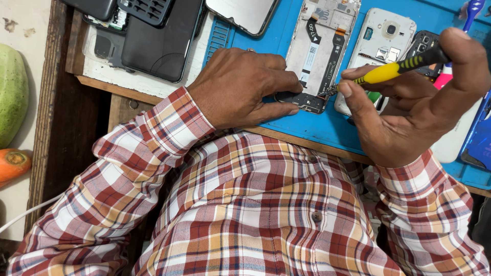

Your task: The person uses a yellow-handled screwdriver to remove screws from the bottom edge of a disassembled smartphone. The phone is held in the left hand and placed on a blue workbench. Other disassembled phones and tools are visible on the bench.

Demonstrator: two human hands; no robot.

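An opened phone (318, 46) with its back removed lies on a blue work mat (307, 122). My left hand (240, 87) presses on the phone's lower end, thumb and fingers pinching its dark bottom part (307, 102). My right hand (414, 107) grips a yellow-and-black screwdriver (396, 69), its tip touching the phone's lower right corner. Both sleeves are red, white and orange plaid.
A white phone shell (386, 36) and a dark phone part (427, 41) lie right of the opened phone. A black screen panel (248, 14), a dark phone (161, 41) and other cases lie at the back left. A green vegetable (11, 92) and a carrot (13, 163) sit far left.
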